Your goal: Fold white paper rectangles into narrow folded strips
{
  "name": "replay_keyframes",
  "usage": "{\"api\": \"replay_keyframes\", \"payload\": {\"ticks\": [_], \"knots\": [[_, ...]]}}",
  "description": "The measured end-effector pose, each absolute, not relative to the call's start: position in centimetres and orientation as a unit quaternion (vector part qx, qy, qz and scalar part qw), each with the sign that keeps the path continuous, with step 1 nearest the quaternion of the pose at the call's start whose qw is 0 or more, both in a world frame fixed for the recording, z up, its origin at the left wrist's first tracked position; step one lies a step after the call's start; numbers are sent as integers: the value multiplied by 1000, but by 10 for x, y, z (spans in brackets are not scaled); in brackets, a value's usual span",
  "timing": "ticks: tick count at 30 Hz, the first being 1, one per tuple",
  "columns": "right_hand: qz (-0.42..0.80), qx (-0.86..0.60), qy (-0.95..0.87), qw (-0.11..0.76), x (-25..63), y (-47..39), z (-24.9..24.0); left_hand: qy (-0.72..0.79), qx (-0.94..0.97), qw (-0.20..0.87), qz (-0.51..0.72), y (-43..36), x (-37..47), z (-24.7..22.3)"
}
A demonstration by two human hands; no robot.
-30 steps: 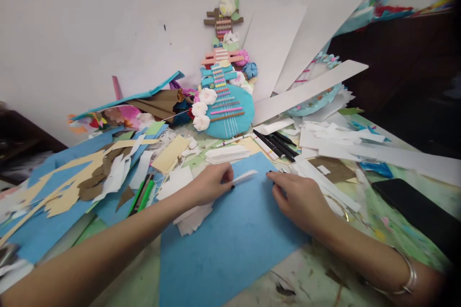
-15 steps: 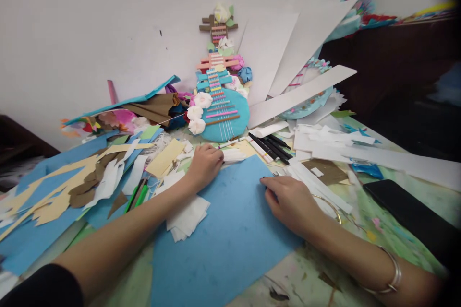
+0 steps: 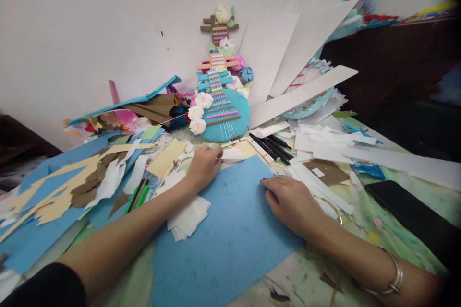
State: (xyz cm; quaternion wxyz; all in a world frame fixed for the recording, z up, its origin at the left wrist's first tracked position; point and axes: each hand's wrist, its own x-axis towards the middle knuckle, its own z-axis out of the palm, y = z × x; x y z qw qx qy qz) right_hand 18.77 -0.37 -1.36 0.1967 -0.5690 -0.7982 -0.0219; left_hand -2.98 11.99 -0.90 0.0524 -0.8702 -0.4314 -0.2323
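A blue sheet [image 3: 230,230] lies at an angle before me. Past its far edge, my left hand [image 3: 205,167] has its fingers curled beside some white folded paper [image 3: 234,154]; whatever they may grip is hidden. My right hand [image 3: 291,201] rests on the sheet's right edge, index finger stretched out and thumb lower down, with nothing visible in it. Under my left forearm, a stack of white paper pieces [image 3: 189,220] lies partly over the blue sheet. Several black markers [image 3: 270,147] lie beyond my right hand.
A blue paper instrument with flowers [image 3: 226,115] leans on the wall, with large white boards [image 3: 268,53] to its right. Paper scraps [image 3: 65,182] and green-handled items [image 3: 137,195] lie left. A black phone [image 3: 410,216] and a gold ring [image 3: 333,207] are at right.
The left hand's fingers have shifted very slightly away from me. My right hand stays on the blue sheet, and nothing else has visibly moved.
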Motion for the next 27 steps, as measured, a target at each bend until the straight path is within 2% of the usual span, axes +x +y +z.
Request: {"api": "replay_keyframes", "payload": {"ticks": [18, 27], "knots": [[-8, -568, -800, 193, 187, -4, -12, -423, -814, -158, -365, 123, -30, 14], [1, -573, -799, 185, 187, -4, -10, -441, -800, -183, -363, 123, -29, 11]]}}
